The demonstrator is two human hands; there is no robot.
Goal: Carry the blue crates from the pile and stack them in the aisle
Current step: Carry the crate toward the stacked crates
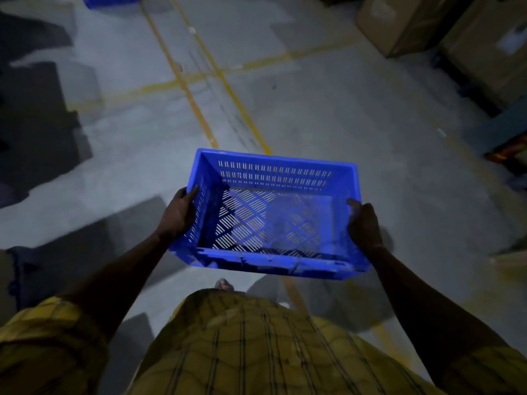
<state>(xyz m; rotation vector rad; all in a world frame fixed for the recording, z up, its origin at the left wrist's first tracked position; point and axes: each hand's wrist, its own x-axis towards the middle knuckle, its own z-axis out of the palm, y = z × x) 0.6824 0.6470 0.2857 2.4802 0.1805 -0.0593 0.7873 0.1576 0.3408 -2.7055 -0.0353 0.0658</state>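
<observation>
An empty blue crate [273,178] with slotted walls and a perforated floor hangs in front of my belly, above the grey floor. My left hand [178,213] grips its left short wall, thumb over the rim. Its right short wall is held by my right hand [363,223]. The crate is roughly level, tilted slightly toward me. A second blue crate [109,0] shows partly at the top left edge, far ahead on the floor.
Yellow painted lines [196,109] cross the concrete floor ahead. Cardboard boxes [407,21] stand at the upper right, with a dark pallet edge [504,129] below them. Dark shapes [34,118] line the left side. Open floor lies ahead between them.
</observation>
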